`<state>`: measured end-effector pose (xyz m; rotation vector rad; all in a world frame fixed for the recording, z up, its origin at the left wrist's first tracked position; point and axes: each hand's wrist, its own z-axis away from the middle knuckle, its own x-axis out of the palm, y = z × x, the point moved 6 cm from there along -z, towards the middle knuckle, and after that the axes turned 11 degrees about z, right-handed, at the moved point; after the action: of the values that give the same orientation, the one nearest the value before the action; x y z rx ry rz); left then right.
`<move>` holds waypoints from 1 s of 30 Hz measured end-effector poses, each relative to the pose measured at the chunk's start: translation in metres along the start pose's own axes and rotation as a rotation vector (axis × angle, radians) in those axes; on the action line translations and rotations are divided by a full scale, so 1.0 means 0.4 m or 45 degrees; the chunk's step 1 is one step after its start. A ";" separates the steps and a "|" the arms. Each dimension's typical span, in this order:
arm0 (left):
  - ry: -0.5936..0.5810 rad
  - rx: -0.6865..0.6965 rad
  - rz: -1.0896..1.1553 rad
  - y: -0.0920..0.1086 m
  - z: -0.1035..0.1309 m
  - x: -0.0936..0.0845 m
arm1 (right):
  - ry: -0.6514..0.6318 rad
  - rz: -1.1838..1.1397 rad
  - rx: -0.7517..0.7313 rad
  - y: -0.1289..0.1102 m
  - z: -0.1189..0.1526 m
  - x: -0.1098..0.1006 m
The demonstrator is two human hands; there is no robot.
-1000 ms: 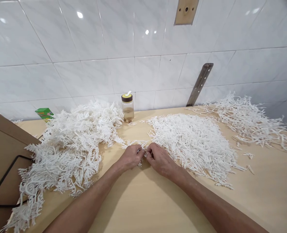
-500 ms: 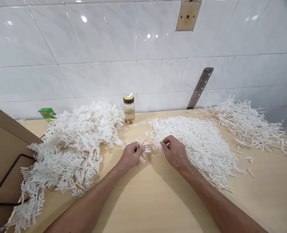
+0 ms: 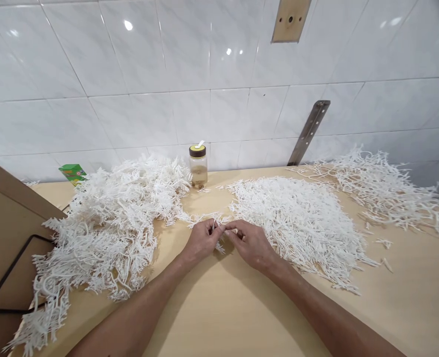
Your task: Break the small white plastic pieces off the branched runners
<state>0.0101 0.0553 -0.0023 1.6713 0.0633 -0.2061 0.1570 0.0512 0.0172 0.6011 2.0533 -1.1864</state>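
My left hand (image 3: 204, 237) is closed in a pinch on a small branching white strand (image 3: 220, 246), whose thin tips stick out below the fingers. My right hand (image 3: 249, 243) meets it there, thumb and forefinger pinched together at the same strand; the exact contact is hidden by the fingers. Left of my hands spreads a large tangled heap of branched white strands (image 3: 104, 223), with a thin trail reaching toward my left hand. Close by on the right lies a flatter pile of short white pieces (image 3: 297, 218), partly behind my right wrist.
A lidded jar (image 3: 198, 167) with brownish liquid stands at the table's back edge. A green packet (image 3: 73, 173) sits behind the left heap. Long bare strands (image 3: 386, 188) lie far right. A metal bracket (image 3: 308, 133) leans against the tiled wall; a brown panel (image 3: 7, 223) borders the left.
My right hand has moved left, from the edge of the right pile to my left hand, and now pinches beside it. My left hand has stayed nearly in place.
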 end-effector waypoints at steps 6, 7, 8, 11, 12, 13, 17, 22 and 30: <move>0.021 0.018 -0.092 0.009 0.007 0.003 | -0.056 0.006 0.172 0.010 0.004 0.006; 0.022 0.017 -0.117 0.011 0.008 0.004 | -0.054 0.016 0.159 0.007 0.005 0.006; 0.019 0.015 -0.145 0.012 0.010 0.005 | -0.051 0.027 0.142 0.003 0.006 0.005; -0.017 0.018 -0.228 0.016 0.013 0.009 | -0.061 0.068 0.104 -0.003 0.009 0.004; -0.034 0.025 -0.253 0.016 0.014 0.011 | -0.081 0.079 0.110 -0.002 0.009 0.005; -0.052 0.035 -0.278 0.017 0.014 0.013 | -0.108 0.088 0.124 0.000 0.008 0.006; -0.074 0.059 -0.364 0.019 0.016 0.019 | -0.265 0.052 0.198 0.012 0.005 0.013; -0.026 0.024 -0.433 0.019 0.018 0.018 | -0.315 -0.028 0.141 0.005 0.003 0.012; 0.039 0.061 -0.448 0.025 0.019 0.013 | -0.422 -0.162 0.316 0.017 0.015 0.036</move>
<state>0.0164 0.0464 0.0059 1.7026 0.3791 -0.4497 0.1541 0.0499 0.0004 0.3602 1.6987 -1.5190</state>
